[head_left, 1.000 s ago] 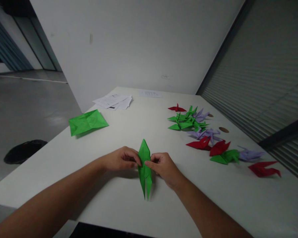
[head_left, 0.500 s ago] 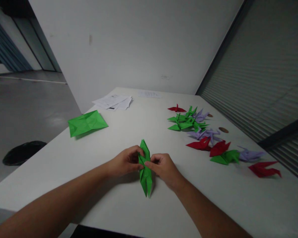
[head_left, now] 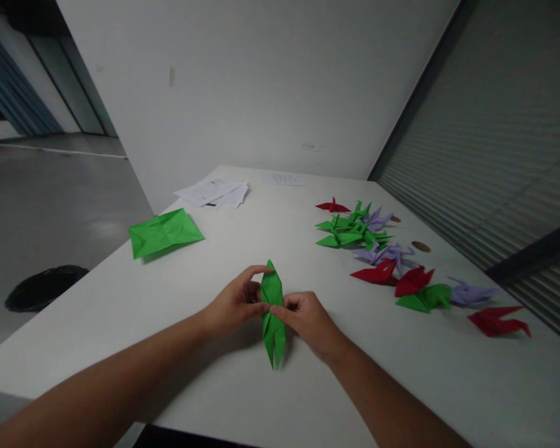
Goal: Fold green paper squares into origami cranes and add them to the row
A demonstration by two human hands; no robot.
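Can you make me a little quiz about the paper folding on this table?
1. True or false: both hands pinch the long green folded paper at its middle.
2. Which lies at the table's left edge? A) a red crane B) a flat green sheet C) a purple crane
3. Fill in: the finished paper cranes lie on the person's ____ side.

Key:
1. True. The left hand and right hand grip it from either side.
2. B.
3. Right. The white papers lie far off to the left.
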